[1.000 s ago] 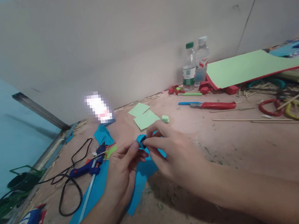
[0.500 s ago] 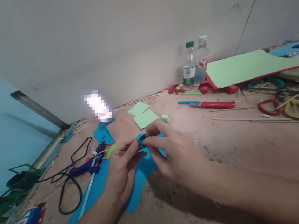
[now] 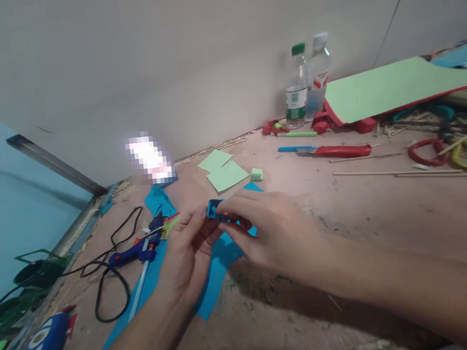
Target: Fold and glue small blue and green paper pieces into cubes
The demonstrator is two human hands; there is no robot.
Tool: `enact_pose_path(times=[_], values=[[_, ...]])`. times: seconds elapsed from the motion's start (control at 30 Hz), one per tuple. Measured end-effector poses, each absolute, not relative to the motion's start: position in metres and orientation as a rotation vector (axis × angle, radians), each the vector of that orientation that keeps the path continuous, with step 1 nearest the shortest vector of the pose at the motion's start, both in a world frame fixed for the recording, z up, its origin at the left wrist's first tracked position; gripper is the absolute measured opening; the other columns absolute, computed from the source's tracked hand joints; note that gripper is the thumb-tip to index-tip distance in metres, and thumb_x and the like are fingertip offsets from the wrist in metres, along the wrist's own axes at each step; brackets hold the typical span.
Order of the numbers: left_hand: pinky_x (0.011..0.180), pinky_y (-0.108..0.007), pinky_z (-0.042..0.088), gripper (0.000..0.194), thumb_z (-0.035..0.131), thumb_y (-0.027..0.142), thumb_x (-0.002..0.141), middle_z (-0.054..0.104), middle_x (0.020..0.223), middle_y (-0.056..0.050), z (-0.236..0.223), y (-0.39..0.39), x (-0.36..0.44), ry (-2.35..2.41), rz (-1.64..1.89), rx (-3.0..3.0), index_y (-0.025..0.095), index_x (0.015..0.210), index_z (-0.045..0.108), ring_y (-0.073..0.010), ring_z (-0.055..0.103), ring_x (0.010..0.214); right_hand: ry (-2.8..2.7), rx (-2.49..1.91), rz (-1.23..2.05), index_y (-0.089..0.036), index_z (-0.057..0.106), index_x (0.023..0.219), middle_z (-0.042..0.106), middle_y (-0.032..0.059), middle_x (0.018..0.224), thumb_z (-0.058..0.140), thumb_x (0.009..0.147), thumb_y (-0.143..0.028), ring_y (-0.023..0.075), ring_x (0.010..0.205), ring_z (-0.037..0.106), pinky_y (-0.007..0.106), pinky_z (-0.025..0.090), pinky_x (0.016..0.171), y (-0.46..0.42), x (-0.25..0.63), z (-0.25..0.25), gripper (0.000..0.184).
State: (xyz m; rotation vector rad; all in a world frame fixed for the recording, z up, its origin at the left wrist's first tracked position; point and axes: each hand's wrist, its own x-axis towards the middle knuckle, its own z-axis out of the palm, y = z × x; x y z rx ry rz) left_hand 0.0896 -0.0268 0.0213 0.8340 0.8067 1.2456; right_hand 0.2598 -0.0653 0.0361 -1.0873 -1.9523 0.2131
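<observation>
A small blue folded paper box (image 3: 212, 209) is held between my two hands near the middle of the view, its hollow side showing. My left hand (image 3: 185, 251) pinches it from the left with thumb and fingers. From the right, my right hand (image 3: 263, 227) grips its other side, and the fingertips partly hide it. Underneath lies blue paper (image 3: 212, 295) on the table. Just beyond the hands are two light green paper squares (image 3: 227, 175) and a small green paper cube (image 3: 257, 174).
A blue glue gun (image 3: 147, 249) with a looped black cord (image 3: 100, 289) lies at left, near a blue bottle (image 3: 46, 347). Along the wall stand a bright phone (image 3: 149, 158) and two plastic bottles (image 3: 296, 97). A red-handled knife (image 3: 342, 151), thin sticks (image 3: 382, 174) and scissors (image 3: 427, 152) are at right.
The blue paper box has turned in my fingers, so its hollow side now faces more toward me. My right fingers have shifted over its right side. The view has moved slightly.
</observation>
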Motion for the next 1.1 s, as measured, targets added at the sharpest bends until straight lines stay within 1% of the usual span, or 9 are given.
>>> enact_pose_path(times=[0.17,0.3,0.4,0.57,0.73,0.87,0.97,1.1], values=[[0.071,-0.018,0.063,0.030,0.101,0.034,0.069,0.082,0.085,-0.001,0.0195,-0.0264,0.0890,0.837,1.248,0.859,0.017,0.082,0.079,-0.0134,0.077,0.076,-1.926,-1.074,0.179,-0.016,0.074,0.094,0.071,0.0051,0.085,0.055,0.098,-0.012,0.0154,0.070,0.058,0.028,0.040,0.064,-0.0682,0.2597,0.0396,0.020],[0.071,-0.017,0.063,0.033,0.100,0.034,0.070,0.082,0.086,0.000,0.0192,-0.0275,0.0894,0.823,1.228,0.831,0.016,0.086,0.079,-0.0128,0.078,0.078,-1.923,-1.075,0.164,-0.015,0.074,0.090,0.068,0.0043,0.082,0.056,0.097,-0.012,0.0147,0.068,0.057,0.029,0.039,0.062,-0.0688,0.2601,0.0401,0.020],[0.070,-0.018,0.063,0.030,0.099,0.031,0.073,0.082,0.087,0.000,0.0193,-0.0293,0.0902,0.814,1.217,0.811,0.015,0.087,0.077,-0.0129,0.078,0.079,-1.929,-1.080,0.158,-0.014,0.075,0.091,0.068,0.0047,0.082,0.055,0.097,-0.012,0.0152,0.068,0.056,0.029,0.039,0.062,-0.0676,0.2601,0.0389,0.021],[0.069,-0.016,0.062,0.028,0.099,0.027,0.074,0.079,0.083,0.002,0.0198,-0.0309,0.0916,0.788,1.218,0.814,0.015,0.084,0.076,-0.0119,0.078,0.077,-1.964,-1.087,0.155,-0.014,0.075,0.097,0.071,0.0074,0.088,0.053,0.095,-0.012,0.0185,0.076,0.061,0.031,0.039,0.064,-0.0658,0.2600,0.0372,0.023],[0.069,-0.016,0.063,0.028,0.099,0.026,0.073,0.078,0.082,0.002,0.0180,-0.0314,0.0924,0.795,1.239,0.790,0.014,0.083,0.075,-0.0124,0.078,0.077,-2.048,-1.170,0.145,-0.014,0.076,0.093,0.070,0.0075,0.088,0.051,0.097,-0.015,0.0186,0.072,0.059,0.033,0.036,0.063,-0.0658,0.2598,0.0379,0.025],[0.068,-0.015,0.064,0.029,0.100,0.025,0.072,0.079,0.083,0.001,0.0178,-0.0322,0.0935,0.816,1.259,0.781,0.014,0.084,0.076,-0.0122,0.079,0.077,-2.069,-1.219,0.161,-0.014,0.077,0.096,0.071,0.0079,0.092,0.050,0.098,-0.016,0.0193,0.073,0.060,0.034,0.035,0.062,-0.0660,0.2595,0.0400,0.026],[0.068,-0.015,0.065,0.032,0.102,0.025,0.068,0.081,0.084,0.001,0.0192,-0.0326,0.0945,0.836,1.275,0.770,0.014,0.085,0.078,-0.0118,0.078,0.075,-2.071,-1.234,0.228,-0.014,0.076,0.100,0.071,0.0085,0.097,0.050,0.100,-0.015,0.0198,0.078,0.061,0.034,0.037,0.065,-0.0659,0.2586,0.0411,0.027],[0.065,-0.015,0.065,0.040,0.107,0.026,0.056,0.081,0.081,0.001,0.0218,-0.0332,0.0965,0.888,1.317,0.742,0.013,0.083,0.081,-0.0108,0.077,0.069,-2.053,-1.212,0.278,-0.014,0.073,0.099,0.069,0.0079,0.096,0.050,0.100,-0.014,0.0194,0.080,0.060,0.033,0.038,0.067,-0.0661,0.2566,0.0400,0.024]])
